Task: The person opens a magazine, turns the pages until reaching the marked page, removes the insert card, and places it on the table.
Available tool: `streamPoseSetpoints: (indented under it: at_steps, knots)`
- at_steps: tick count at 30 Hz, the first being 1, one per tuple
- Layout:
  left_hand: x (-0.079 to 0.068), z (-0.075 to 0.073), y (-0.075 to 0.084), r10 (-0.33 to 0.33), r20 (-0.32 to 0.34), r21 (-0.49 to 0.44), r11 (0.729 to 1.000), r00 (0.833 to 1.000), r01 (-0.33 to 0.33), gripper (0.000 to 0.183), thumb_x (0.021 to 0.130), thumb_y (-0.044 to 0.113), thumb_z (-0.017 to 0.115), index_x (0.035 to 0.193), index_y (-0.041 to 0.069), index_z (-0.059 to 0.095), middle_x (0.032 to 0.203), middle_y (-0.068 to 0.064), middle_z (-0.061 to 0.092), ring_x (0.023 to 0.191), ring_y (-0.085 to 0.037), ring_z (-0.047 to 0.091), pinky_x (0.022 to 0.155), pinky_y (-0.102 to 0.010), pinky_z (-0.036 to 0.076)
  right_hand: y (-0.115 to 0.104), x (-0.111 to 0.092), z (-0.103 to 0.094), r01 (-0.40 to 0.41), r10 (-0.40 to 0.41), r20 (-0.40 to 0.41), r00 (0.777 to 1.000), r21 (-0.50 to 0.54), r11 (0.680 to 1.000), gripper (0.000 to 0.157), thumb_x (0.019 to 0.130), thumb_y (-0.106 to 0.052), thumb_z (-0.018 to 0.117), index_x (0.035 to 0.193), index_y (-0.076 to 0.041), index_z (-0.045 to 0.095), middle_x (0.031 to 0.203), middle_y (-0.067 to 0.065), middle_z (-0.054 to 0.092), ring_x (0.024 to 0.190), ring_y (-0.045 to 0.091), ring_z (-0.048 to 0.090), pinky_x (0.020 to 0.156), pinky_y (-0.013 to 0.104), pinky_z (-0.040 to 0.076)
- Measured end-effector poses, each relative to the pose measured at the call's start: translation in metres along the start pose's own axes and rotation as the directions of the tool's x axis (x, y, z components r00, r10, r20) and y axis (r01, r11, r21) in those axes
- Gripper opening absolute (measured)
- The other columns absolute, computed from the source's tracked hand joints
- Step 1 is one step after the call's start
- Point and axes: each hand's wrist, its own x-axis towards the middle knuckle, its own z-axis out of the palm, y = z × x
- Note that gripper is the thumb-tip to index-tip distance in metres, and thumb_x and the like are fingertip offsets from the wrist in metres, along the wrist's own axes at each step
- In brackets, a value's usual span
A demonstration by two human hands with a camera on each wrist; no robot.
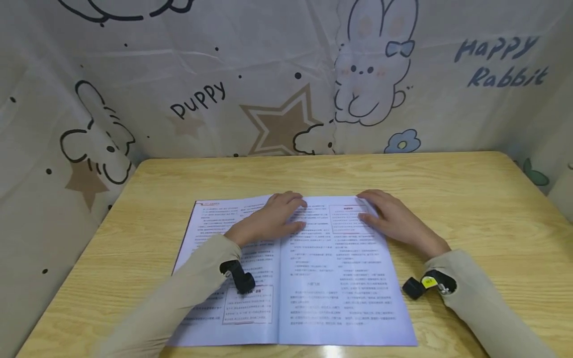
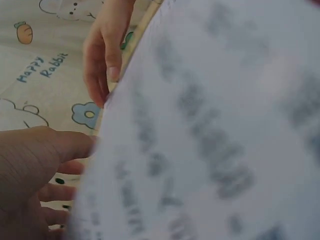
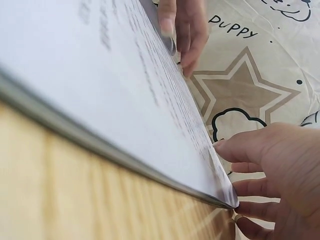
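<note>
An open magazine (image 1: 309,308) with printed text lies spread flat, its centre fold running toward the person. My left hand (image 1: 275,216) is over the upper part near the fold, thumb and fingers loosely extended and pointing right. At the upper right corner is my right hand (image 1: 394,219); its thumb rests at the page surface and its fingers reach past the top edge. In the right wrist view the right fingers (image 3: 257,187) lie fairly straight along the corner, and the magazine's stacked page edges (image 3: 100,145) show. The left wrist view has the left hand (image 2: 35,175) beside the page's edge.
The magazine lies on a wooden table (image 1: 470,199) with light grain. Behind the table hangs a cloth (image 1: 268,49) printed with a rabbit, a star and lettering. Both sleeves carry a small black wrist camera; the left one (image 1: 241,278) hangs over the left page.
</note>
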Motion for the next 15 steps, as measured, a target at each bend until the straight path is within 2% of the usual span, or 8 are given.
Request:
streamPoseSetpoints:
  at_steps: [3, 8, 15]
  knots:
    - [0.008, 0.010, -0.004, 0.004, -0.035, -0.012, 1.000, 0.999, -0.004, 0.052, 0.098, 0.036, 0.054, 0.142, 0.011, 0.041, 0.155, -0.017, 0.028, 0.146, -0.035, 0.018, 0.119, -0.049, 0.010, 0.001, -0.001, -0.001, -0.002, 0.001, -0.005, 1.000, -0.036, 0.999, 0.050, 0.095, -0.021, 0.061, 0.139, -0.001, 0.047, 0.142, 0.021, 0.045, 0.132, 0.041, 0.040, 0.110, 0.056, 0.029]
    - [0.009, 0.020, -0.008, -0.013, -0.049, -0.036, 0.999, 0.999, 0.012, 0.058, 0.100, 0.041, 0.048, 0.149, 0.013, 0.033, 0.159, -0.015, 0.019, 0.148, -0.032, 0.010, 0.120, -0.047, 0.005, -0.001, 0.000, 0.000, -0.022, 0.022, -0.008, 1.000, -0.069, 0.997, 0.053, 0.095, -0.022, 0.061, 0.141, -0.002, 0.044, 0.143, 0.021, 0.043, 0.133, 0.042, 0.038, 0.109, 0.058, 0.028]
    - [0.006, 0.023, -0.012, -0.030, 0.004, -0.001, 1.000, 1.000, 0.030, 0.061, 0.102, 0.046, 0.036, 0.154, 0.017, 0.023, 0.162, -0.012, 0.008, 0.149, -0.028, -0.001, 0.119, -0.047, -0.004, -0.003, 0.001, 0.003, -0.039, 0.039, 0.005, 0.999, -0.066, 0.997, 0.054, 0.095, -0.022, 0.061, 0.141, -0.003, 0.044, 0.144, 0.020, 0.042, 0.133, 0.041, 0.038, 0.109, 0.058, 0.029]
